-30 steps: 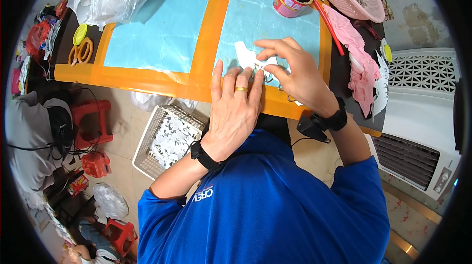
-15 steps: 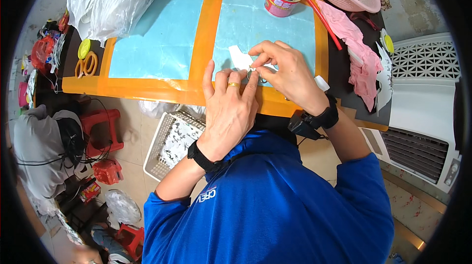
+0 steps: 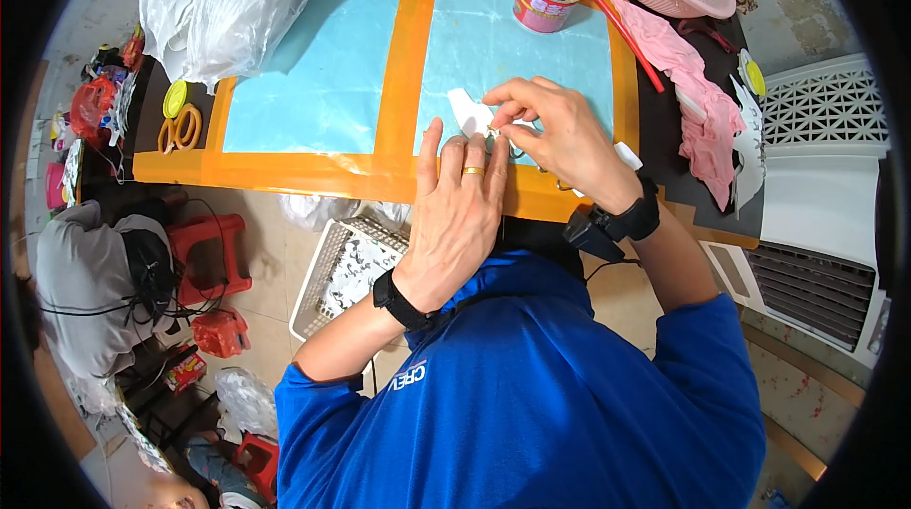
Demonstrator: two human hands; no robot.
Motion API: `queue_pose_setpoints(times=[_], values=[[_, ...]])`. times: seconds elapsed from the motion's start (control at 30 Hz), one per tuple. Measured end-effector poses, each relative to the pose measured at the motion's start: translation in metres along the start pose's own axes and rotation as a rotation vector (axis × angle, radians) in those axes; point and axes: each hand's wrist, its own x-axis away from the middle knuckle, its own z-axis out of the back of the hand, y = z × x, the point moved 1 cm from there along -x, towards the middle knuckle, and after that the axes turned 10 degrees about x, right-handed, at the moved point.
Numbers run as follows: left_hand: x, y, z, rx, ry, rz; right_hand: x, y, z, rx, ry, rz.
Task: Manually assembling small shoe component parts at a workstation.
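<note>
My left hand [image 3: 461, 215] lies palm down over the near edge of the work surface. Its fingers are stretched out, with the fingertips pressing down beside a small white cut piece [image 3: 468, 112]. My right hand [image 3: 562, 137] comes in from the right, thumb and forefinger pinched together just past the left fingertips. Something tiny is in that pinch, too small to name. A dark thin loop [image 3: 517, 152] shows under the right hand, partly covered by it. The white piece lies flat on the blue sheet [image 3: 493, 54], its near end hidden by my fingers.
Far right stand a pink tin [image 3: 548, 11], a red stick [image 3: 626, 42] and a pink basket of small metal parts [image 3: 678, 6]. Pink cloth [image 3: 697, 120] lies along the right. A plastic bag [image 3: 223, 16] and orange-handled scissors [image 3: 180, 129] sit at left; a white basket [image 3: 318, 293] is below.
The whole view has shifted slightly. Both hands keep nearly the same place, the right still pinching, the left fingers still flat and drawn a little closer together.
</note>
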Motion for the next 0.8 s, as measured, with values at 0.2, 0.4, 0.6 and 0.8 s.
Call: queue_pose_setpoints(times=[0.2, 0.4, 0.6, 0.8], values=[[-0.011, -0.026, 0.005, 0.344, 0.186, 0.076, 0.007, -0.006, -0.011, 0.070, 0.145, 0.014], [-0.034, -0.044, 0.007, 0.419, 0.233, 0.069, 0.011, -0.005, -0.014, 0.189, 0.226, 0.081], [-0.038, -0.054, 0.011, 0.476, 0.168, 0.052, 0.014, -0.007, -0.014, 0.217, 0.256, 0.097], [-0.041, -0.064, 0.009, 0.453, 0.160, -0.029, 0.014, 0.000, -0.019, 0.236, 0.291, 0.151]])
